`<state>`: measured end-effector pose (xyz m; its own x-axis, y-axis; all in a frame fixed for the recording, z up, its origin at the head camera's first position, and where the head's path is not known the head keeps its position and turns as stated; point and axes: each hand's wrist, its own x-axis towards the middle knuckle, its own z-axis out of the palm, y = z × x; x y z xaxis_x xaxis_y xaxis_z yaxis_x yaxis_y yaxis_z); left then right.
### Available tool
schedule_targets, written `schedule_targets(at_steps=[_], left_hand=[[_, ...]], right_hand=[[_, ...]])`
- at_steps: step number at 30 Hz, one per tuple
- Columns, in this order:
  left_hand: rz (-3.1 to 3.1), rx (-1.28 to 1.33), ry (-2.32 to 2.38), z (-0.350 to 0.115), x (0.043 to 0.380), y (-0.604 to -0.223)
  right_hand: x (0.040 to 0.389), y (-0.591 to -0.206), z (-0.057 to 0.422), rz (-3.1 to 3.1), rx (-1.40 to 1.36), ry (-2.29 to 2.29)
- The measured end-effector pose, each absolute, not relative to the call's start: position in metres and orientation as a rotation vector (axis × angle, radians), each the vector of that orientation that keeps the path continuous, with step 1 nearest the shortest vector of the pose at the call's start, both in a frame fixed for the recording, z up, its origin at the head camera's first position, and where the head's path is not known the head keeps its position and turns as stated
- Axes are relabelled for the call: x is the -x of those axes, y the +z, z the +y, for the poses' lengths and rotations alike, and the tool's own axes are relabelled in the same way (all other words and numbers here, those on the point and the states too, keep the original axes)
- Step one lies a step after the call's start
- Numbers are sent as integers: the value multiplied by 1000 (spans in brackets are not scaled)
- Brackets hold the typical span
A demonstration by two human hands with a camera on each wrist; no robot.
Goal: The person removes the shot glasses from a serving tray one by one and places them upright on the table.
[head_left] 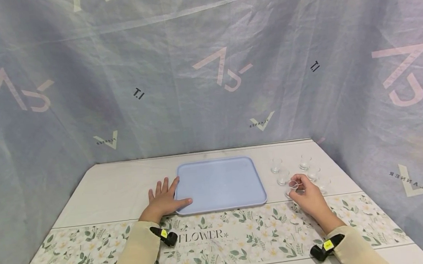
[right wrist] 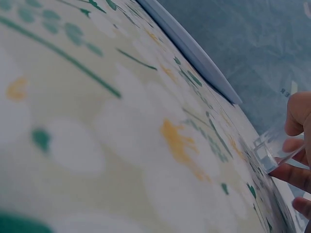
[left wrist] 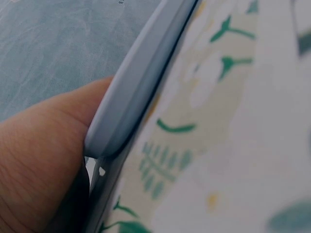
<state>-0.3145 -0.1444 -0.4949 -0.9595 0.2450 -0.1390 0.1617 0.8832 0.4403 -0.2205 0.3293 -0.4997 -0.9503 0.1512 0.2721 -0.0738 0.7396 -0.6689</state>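
Observation:
My left hand [head_left: 163, 201] lies with fingers spread at the left edge of a light blue tray [head_left: 219, 185], its thumb resting over the rim near the front corner. In the left wrist view, the base of that thumb sits against the tray's edge [left wrist: 131, 92]. On the right, my right hand [head_left: 307, 195] pinches a small clear glass [right wrist: 266, 154] between thumb and fingers. This glass is upright or nearly so, close to the table; whether it touches the surface I cannot tell.
Several more clear glasses stand around the right hand, among them one at the back left [head_left: 276, 166] and another at the back right [head_left: 305, 162]. A floral table cover [head_left: 213, 248] runs along the front. Grey-blue curtains [head_left: 178, 89] enclose the table.

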Motion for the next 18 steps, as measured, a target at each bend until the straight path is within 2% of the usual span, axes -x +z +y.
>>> schedule_targets(at_steps=[12,18], left_hand=[[2878,-337,668,-151,327,-517],[2921,-315,697,-149,323,-491]], right_hand=[[224,-492,329,-2543,5,1037],[233,-454,311,-2433,-79,844]])
